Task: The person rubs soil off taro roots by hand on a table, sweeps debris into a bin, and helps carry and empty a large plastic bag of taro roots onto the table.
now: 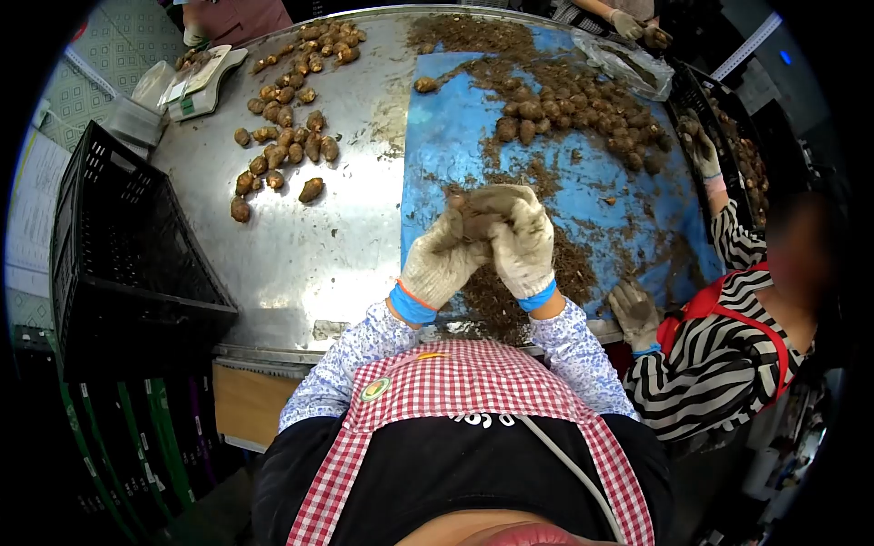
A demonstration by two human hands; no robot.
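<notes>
Both of my hands wear soiled white knit gloves with blue bands at the wrists, and they meet over the blue sheet point(442, 136). My left hand point(443, 257) has its fingers closed round a brown taro point(471, 218). Against the same taro, the fingers of my right hand point(523, 238) are curled, covering much of it. Loose soil and root scraps point(496, 291) lie beneath my hands. Beyond them is a heap of dirty taros point(564, 114). Cleaner taros point(291, 146) are spread on the bare metal table point(355, 227) to the left.
A black plastic crate point(146, 300) stands at the left edge, with a scale point(202, 86) behind it. On the right, a person in a striped top point(692, 391) has gloved hands at the table. Other gloved hands point(626, 25) show at the far side, near a clear plastic bag point(628, 68).
</notes>
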